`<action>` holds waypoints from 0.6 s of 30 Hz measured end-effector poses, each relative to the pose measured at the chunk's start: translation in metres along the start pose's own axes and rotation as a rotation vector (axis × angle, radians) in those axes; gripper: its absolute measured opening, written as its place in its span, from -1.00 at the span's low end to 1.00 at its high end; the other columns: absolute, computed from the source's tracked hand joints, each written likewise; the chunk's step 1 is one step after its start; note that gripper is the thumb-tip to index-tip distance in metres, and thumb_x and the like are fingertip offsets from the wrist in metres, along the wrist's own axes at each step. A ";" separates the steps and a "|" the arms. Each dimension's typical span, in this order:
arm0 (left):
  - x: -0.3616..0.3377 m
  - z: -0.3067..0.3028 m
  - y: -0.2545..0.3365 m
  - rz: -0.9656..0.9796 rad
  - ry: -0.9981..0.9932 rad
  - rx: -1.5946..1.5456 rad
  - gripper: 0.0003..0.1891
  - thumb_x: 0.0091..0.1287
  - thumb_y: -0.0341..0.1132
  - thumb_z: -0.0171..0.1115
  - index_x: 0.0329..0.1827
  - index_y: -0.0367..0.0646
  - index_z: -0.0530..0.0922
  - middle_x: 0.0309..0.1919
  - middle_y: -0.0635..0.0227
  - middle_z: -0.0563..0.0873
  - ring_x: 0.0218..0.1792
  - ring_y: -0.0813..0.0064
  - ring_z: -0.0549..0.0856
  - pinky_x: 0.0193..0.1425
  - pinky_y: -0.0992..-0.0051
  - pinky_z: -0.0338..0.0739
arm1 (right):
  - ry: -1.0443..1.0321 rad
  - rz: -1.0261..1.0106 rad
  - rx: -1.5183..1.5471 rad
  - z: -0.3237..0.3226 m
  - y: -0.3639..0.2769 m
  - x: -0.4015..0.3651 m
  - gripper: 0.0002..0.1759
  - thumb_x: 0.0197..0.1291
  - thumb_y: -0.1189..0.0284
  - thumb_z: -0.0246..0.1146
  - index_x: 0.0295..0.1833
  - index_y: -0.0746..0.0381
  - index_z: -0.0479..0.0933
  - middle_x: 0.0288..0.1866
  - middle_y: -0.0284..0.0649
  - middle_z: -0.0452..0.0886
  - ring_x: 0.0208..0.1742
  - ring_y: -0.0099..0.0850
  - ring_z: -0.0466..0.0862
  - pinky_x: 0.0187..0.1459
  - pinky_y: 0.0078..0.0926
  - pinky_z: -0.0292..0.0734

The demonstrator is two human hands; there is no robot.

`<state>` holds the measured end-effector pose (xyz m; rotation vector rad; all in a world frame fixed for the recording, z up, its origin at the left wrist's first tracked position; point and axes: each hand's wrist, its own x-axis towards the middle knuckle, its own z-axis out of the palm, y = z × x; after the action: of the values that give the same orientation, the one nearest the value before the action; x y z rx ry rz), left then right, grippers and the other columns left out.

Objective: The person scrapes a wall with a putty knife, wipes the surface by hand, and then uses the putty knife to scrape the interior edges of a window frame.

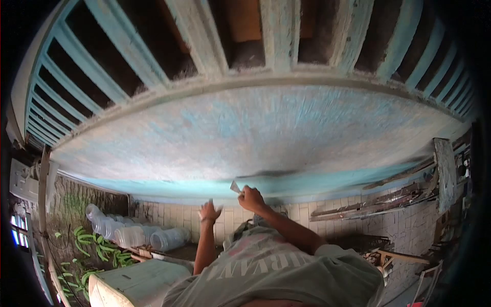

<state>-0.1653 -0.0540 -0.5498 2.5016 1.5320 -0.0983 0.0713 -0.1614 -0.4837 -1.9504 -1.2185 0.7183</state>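
A small flat scraper with a pale grey, triangular blade (235, 186) juts out from the right hand (250, 198), to the upper left of its fingers. These fingers are curled narrowly around the handle, which they mostly hide. The blade lies in front of the smooth turquoise lower band (317, 181) of the wall; whether it touches the surface, one cannot tell. The left hand (208, 211) is near, a little lower, with its fingers spread wide and the thumb apart. Above the band extends the worn wall of whitish and light-blue paint (240, 133), and higher, a railing of faded blue slats (281, 30). Clear plastic jars (171, 238) lie at the lower left, near green leaves (84, 240).
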 end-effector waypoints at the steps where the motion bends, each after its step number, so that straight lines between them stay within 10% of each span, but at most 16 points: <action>1: -0.010 0.015 -0.020 0.110 0.090 0.025 -0.29 0.28 0.07 0.55 0.42 -0.13 0.64 0.10 -0.06 0.84 0.17 -0.17 0.78 0.26 -0.03 0.68 | 0.015 -0.036 0.074 -0.004 0.009 0.001 -0.67 0.24 0.33 0.39 -0.10 0.42 0.64 -0.31 0.19 0.77 -0.22 0.20 0.80 -0.18 0.07 0.72; 2: -0.008 0.012 -0.015 -0.036 0.088 -0.508 -0.45 0.25 -0.07 0.60 0.25 -0.16 0.77 0.01 0.00 0.87 0.08 -0.08 0.83 0.24 0.06 0.70 | 0.102 -0.079 0.083 -0.010 0.008 0.001 -0.72 0.26 0.37 0.40 -0.08 0.39 0.67 -0.29 0.17 0.78 -0.23 0.16 0.81 -0.20 0.02 0.71; 6: -0.043 -0.008 -0.005 -0.082 0.267 -0.556 -0.67 0.26 -0.15 0.62 -0.31 -0.31 0.83 -0.32 0.05 0.87 -0.20 0.00 0.86 0.01 0.13 0.73 | 0.149 -0.225 0.195 -0.038 0.018 -0.009 -0.81 0.25 0.50 0.47 -0.06 0.31 0.69 -0.28 0.10 0.79 -0.27 0.07 0.82 -0.25 -0.13 0.69; 9: -0.042 -0.058 0.030 -0.254 0.192 -0.492 -0.64 0.18 -0.15 0.70 -0.26 -0.32 0.81 -0.33 0.05 0.85 -0.26 -0.02 0.81 -0.05 0.09 0.70 | 0.195 -0.358 0.192 -0.079 -0.009 -0.015 -0.76 0.20 0.50 0.53 -0.05 0.33 0.70 -0.26 0.06 0.80 -0.26 0.00 0.83 -0.23 -0.19 0.69; 16: -0.038 -0.193 0.169 0.365 0.711 -0.499 -0.25 0.02 -0.25 0.76 0.35 -0.08 0.65 0.40 0.06 0.58 0.48 -0.08 0.49 0.44 -0.06 0.45 | 0.180 -0.586 0.254 -0.143 -0.067 -0.029 -0.67 0.21 0.57 0.51 0.09 0.29 0.70 -0.11 0.00 0.77 -0.16 -0.06 0.80 -0.11 -0.22 0.70; 18: -0.033 -0.208 0.184 0.442 0.766 -0.416 -0.53 0.07 -0.34 0.69 0.08 -0.05 0.75 0.22 0.27 0.73 0.42 0.04 0.59 0.45 -0.03 0.44 | 0.215 -0.630 0.260 -0.160 -0.081 -0.036 -0.68 0.20 0.58 0.52 0.07 0.28 0.72 -0.09 -0.01 0.79 -0.13 -0.07 0.81 -0.11 -0.25 0.69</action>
<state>-0.0277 -0.1206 -0.3155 2.5490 0.9678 1.2235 0.1370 -0.2143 -0.3216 -1.2837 -1.4156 0.3077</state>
